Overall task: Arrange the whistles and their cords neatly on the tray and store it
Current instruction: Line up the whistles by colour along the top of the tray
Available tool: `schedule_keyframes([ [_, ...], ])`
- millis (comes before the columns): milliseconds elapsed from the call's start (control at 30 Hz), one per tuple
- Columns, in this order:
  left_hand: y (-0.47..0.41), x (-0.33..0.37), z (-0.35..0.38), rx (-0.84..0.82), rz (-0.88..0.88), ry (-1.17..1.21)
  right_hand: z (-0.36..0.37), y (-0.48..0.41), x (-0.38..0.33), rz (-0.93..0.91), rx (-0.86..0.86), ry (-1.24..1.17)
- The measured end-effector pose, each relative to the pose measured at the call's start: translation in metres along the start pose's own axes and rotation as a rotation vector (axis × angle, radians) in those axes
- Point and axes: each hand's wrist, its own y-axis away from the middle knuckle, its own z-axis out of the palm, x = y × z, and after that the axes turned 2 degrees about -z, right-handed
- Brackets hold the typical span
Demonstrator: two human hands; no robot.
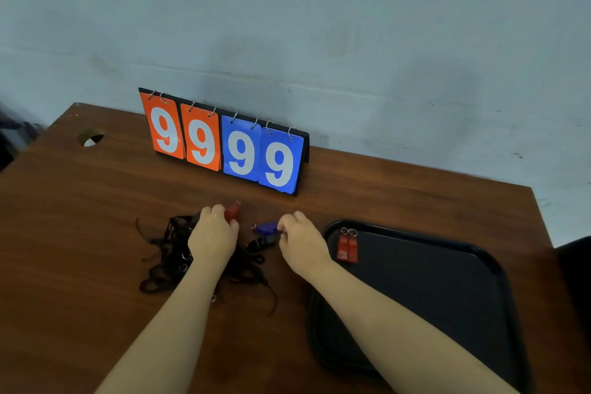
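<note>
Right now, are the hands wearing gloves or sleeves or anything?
No. The left hand and right hand are bare: no gloves, rings or watch show. The left forearm and right forearm show no sleeves either.

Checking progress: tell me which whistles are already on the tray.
The two red whistles side by side in the tray's far-left corner. The third red whistle is in the left hand, the blue whistle in the right hand, both off it.

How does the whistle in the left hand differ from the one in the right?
The red whistle in the left hand points away, ring at its far end; the blue whistle, pinched by the right hand, lies sideways, ring at its left. Both carry metal rings and are off the tray.
</note>
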Motion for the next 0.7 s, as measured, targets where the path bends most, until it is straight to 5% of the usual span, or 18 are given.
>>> schedule_keyframes([
  [100, 0.011, 0.009, -0.002, 0.036, -0.025, 0.277, -0.001, -0.007, -0.002, 0.025, 0.036, -0.080],
  [233, 0.036, 0.033, 0.001, -0.057, 0.155, 0.491, -0.002, -0.015, -0.012, 0.145, 0.057, -0.509],
  [500, 0.041, 0.044, 0.017, -0.113, 0.373, 0.343, -0.013, -0.006, 0.000, 0.290, 0.083, -0.852],
  [700, 0.036, 0.040, 0.028, -0.033, 0.246, -0.209, -0.030, 0.006, 0.014, 0.403, 0.154, -0.910],
])
